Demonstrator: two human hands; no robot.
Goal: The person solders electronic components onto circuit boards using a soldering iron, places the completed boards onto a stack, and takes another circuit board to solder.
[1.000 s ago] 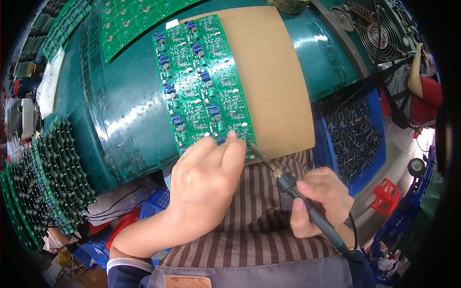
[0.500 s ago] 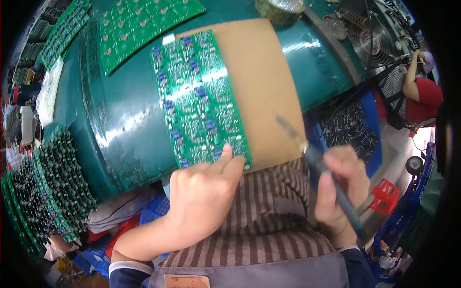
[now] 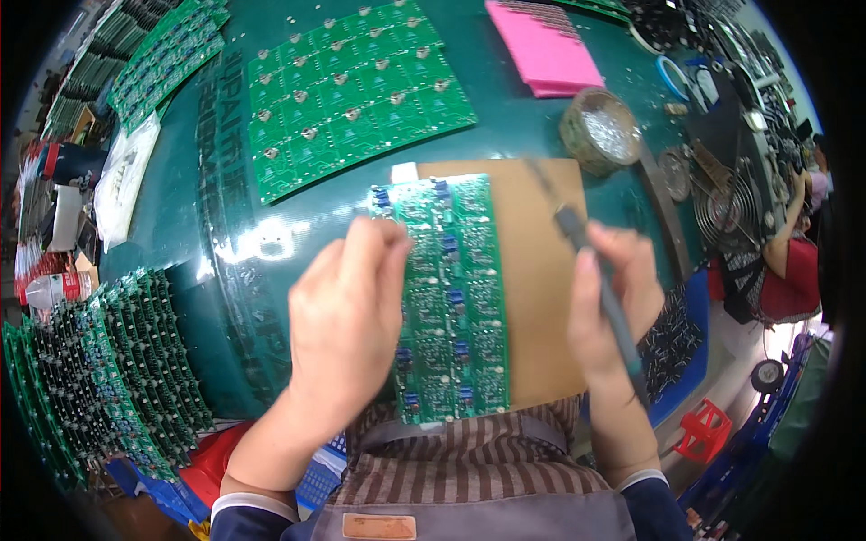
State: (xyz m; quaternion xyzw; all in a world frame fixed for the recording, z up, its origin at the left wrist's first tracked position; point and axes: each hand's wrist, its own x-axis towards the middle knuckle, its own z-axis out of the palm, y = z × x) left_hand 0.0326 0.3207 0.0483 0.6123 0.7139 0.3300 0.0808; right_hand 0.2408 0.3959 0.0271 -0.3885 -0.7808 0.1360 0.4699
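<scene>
A soldering iron [image 3: 606, 288] is gripped in the right hand [image 3: 609, 302], tip raised over the brown mat [image 3: 532, 288]. The board [image 3: 449, 298] lies on the mat; its left edge is touched by the loosely curled left hand [image 3: 347, 316].

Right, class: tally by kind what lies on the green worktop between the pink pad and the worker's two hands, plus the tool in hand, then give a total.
Flat green circuit board panels: 2 (the near panel by the left hand, the far panel)
Brown cardboard sheet: 1
Pink pad: 1
Round tin: 1
Soldering iron, in the right hand: 1
Total: 6
</scene>
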